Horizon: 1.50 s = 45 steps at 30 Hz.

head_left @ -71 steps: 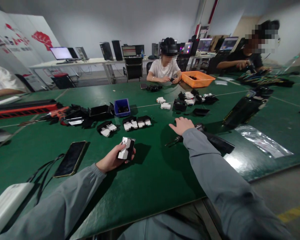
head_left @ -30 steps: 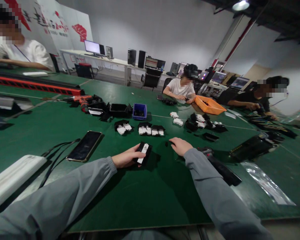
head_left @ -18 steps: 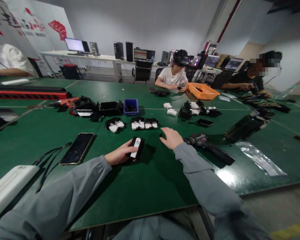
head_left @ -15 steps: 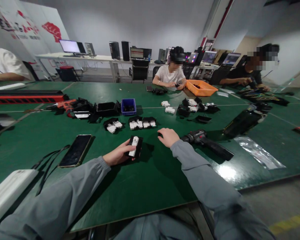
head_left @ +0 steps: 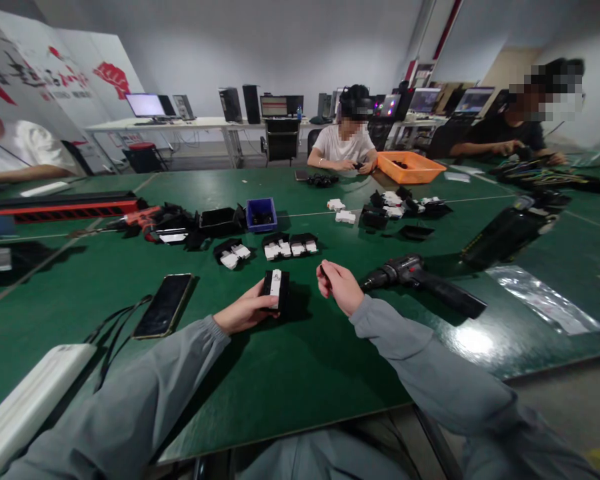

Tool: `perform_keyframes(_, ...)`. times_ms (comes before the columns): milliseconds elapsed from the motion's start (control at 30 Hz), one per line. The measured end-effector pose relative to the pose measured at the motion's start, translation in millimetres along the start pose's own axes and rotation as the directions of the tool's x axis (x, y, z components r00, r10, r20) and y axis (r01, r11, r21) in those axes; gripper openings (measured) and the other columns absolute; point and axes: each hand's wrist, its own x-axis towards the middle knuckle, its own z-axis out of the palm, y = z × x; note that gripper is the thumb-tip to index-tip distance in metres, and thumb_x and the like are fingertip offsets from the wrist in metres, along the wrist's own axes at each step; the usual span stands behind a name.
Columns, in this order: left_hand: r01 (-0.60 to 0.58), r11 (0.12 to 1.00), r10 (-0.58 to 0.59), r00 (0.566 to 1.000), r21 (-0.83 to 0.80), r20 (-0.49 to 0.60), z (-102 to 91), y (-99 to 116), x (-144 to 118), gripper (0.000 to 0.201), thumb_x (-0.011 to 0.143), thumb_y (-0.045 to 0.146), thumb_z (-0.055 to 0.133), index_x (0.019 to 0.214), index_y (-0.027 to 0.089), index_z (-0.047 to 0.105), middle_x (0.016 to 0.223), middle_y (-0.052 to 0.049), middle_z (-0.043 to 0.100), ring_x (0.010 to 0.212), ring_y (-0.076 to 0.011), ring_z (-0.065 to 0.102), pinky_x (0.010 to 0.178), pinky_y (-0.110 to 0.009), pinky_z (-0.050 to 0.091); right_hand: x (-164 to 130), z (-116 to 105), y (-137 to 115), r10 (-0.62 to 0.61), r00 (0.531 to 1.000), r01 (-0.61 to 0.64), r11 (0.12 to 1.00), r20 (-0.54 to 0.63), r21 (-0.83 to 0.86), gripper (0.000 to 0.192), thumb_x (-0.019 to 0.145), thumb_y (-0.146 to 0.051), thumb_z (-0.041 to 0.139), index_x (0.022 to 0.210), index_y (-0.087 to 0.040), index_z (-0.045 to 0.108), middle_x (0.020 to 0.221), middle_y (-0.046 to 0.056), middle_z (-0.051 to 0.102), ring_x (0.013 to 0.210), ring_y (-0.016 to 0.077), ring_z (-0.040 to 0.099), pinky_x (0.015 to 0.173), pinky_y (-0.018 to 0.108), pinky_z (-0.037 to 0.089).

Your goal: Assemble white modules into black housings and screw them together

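Head view looks down on a green desk (head_left: 290,373) with two grey-sleeved arms reaching in from the near edge. At the near left lie a white block (head_left: 25,407) and, a little farther, a dark phone (head_left: 164,305) with a black strap beside it. At centre the left hand (head_left: 243,312) has its fingers clamped on a black-and-white module (head_left: 275,290), held upright on the desk. Just right of it the right hand (head_left: 337,285) is raised slightly, fingers pinched together on a small dark bit too small to identify. Right of that hand lies a black power screwdriver (head_left: 420,280), and farther right a clear plastic bag (head_left: 545,300). Beyond the hands sits a row of similar modules (head_left: 290,247), then a blue bin (head_left: 261,213) and a red drill (head_left: 140,217) to the left. At the far side an orange tray (head_left: 411,167) stands beside a seated person in white.
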Motion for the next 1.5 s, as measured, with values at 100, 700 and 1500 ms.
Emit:
perform_keyframes(100,-0.002,0.999,0.002,1.0,0.054,-0.002,1.0,-1.6,1.9,0.068,0.068,0.031,0.083,0.123,0.019,0.045,0.094,-0.002,0.057,0.074,-0.0136,0.059,0.06,-0.026,0.049,-3.1,8.6,12.6,-0.011,0.999,0.016,0.995,0.046,-0.094,0.031,0.088,-0.052,0.058,0.08,-0.022,0.056,0.06,-0.007,0.043,0.047,0.0091,0.039,0.047,0.024,0.033)
perform_keyframes(700,-0.118,0.889,0.068,0.989,0.442,0.128,5.9,2.2,-3.7,0.077,0.073,0.035,0.081,0.134,0.017,0.038,0.108,-0.009,0.056,0.077,-0.0155,0.059,0.064,-0.03,0.052,-32.5,18.0,-4.8,-0.591,0.681,0.725,0.462,0.432,-0.511,0.016,0.095,-0.023,0.057,0.108,-0.022,0.065,0.099,0.006,0.074,0.087,0.0178,0.069,0.075,0.033,0.055)
perform_keyframes(1500,-0.155,0.915,0.114,0.985,0.373,0.13,1.2,2.1,-9.7,0.061,0.078,0.024,0.064,0.136,0.02,0.046,0.109,-0.005,0.06,0.085,-0.0167,0.055,0.069,-0.024,0.044,-34.9,16.1,-7.0,-0.395,0.653,0.754,0.263,0.646,-0.601,0.037,0.095,-0.024,0.048,0.132,-0.022,0.055,0.088,0.003,0.074,0.07,0.0157,0.066,0.07,0.029,0.052)
